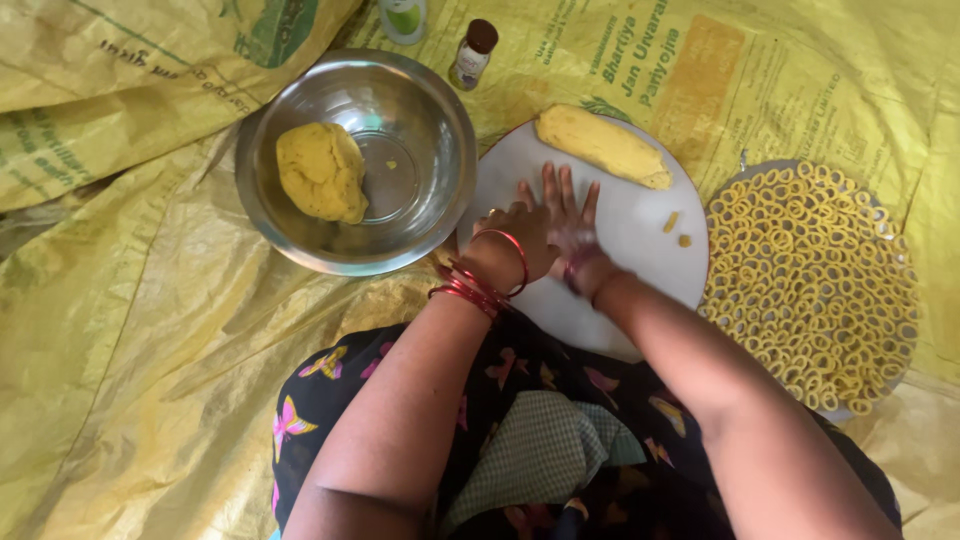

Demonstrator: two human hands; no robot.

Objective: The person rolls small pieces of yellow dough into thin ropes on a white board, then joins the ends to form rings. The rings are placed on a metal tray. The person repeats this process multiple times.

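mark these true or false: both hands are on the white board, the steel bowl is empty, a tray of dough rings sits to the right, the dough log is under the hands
1. Both hands, left hand and right hand, rest on the white board. True.
2. The steel bowl is empty. False: it holds a yellow dough lump.
3. A tray of dough rings sits right of the board. True.
4. The dough log lies under the hands. False: it lies at the board's far edge, apart from them.

White round board: flat on sheet. Yellow dough log: lying at far edge.
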